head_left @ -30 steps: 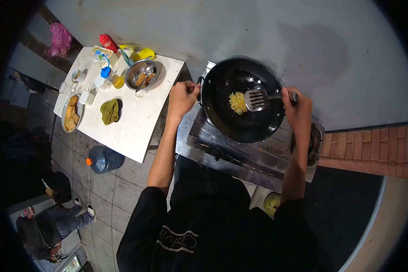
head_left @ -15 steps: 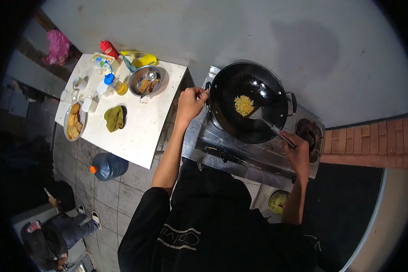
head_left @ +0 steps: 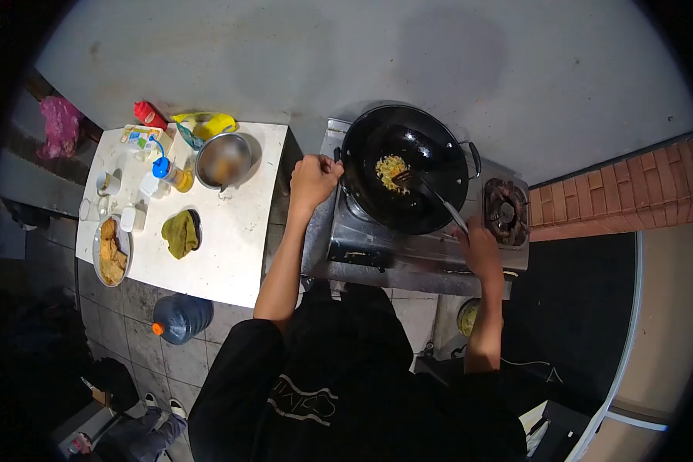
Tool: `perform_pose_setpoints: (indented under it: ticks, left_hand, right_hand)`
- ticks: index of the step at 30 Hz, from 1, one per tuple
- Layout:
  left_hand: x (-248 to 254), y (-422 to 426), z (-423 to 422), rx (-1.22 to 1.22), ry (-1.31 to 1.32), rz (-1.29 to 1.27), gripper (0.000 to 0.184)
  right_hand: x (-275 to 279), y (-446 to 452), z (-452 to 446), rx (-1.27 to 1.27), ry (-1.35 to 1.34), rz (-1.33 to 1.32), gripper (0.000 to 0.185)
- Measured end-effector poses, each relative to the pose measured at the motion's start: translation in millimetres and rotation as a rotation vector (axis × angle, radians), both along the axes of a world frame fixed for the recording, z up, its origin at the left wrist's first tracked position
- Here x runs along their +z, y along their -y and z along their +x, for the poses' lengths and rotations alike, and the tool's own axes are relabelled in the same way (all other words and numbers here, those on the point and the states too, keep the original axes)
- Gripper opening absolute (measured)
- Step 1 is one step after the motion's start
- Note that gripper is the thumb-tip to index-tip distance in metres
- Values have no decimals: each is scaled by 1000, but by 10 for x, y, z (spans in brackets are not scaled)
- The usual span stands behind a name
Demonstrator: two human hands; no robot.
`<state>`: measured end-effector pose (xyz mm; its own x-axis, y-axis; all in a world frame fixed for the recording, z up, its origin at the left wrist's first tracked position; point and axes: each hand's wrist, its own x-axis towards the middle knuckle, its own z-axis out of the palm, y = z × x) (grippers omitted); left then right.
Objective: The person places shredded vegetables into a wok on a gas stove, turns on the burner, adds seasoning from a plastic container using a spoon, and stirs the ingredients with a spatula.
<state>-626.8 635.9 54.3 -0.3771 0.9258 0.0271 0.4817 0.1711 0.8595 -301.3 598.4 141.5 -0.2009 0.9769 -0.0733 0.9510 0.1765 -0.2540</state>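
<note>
A black wok (head_left: 427, 154) sits on the left part of a metal stove (head_left: 408, 258). My left hand (head_left: 314, 182) is closed on the wok's left handle (head_left: 338, 156). Chopped yellowish food (head_left: 391, 167) lies in a small heap left of the wok's middle. My right hand (head_left: 481, 248), at the lower right of the wok, is wrapped round the handle of a slotted spatula (head_left: 442, 202). The spatula's blade rests at the heap's lower right edge, partly in shadow.
The white table (head_left: 231, 269) at left bears a metal bowl (head_left: 223, 161), a green cloth (head_left: 181, 234), bottles and a plate of fried food (head_left: 112, 258). A bare burner (head_left: 506, 212) is at right. A water jug (head_left: 182, 318) and a person's feet (head_left: 165, 406) show below.
The spatula has swung from the heap's right side to its lower right, my right hand moving down and left with it. The heap looks more spread. The view has shifted.
</note>
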Motion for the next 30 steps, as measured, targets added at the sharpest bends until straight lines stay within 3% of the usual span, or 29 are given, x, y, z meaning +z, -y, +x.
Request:
perform_pose_setpoints:
  ticks: [5,7,17,20,23,30]
  left_hand:
    - [-6,-26,-53,-45,15,7,29]
    - [-11,-11,-28,-45,25,10,30]
    - [24,-24,-63,-85,-45,-1,29]
    - [32,-17,-59,-94,-68,-13,27]
    - [82,1,-59,-99,-60,-33,29]
    - [70,-20,-74,-111,-46,-34,30]
  right_hand:
    - [-97,50,-89,-19,-41,51,28]
    - [-196,25,-76,-14,-178,142,25]
    - [-189,-321,-251,-80,-142,8,26]
    - [-180,-422,-338,-107,-99,18,26]
    - [-212,-428,-355,27,-124,108,24]
    - [-102,-251,-238,-60,-115,216,17]
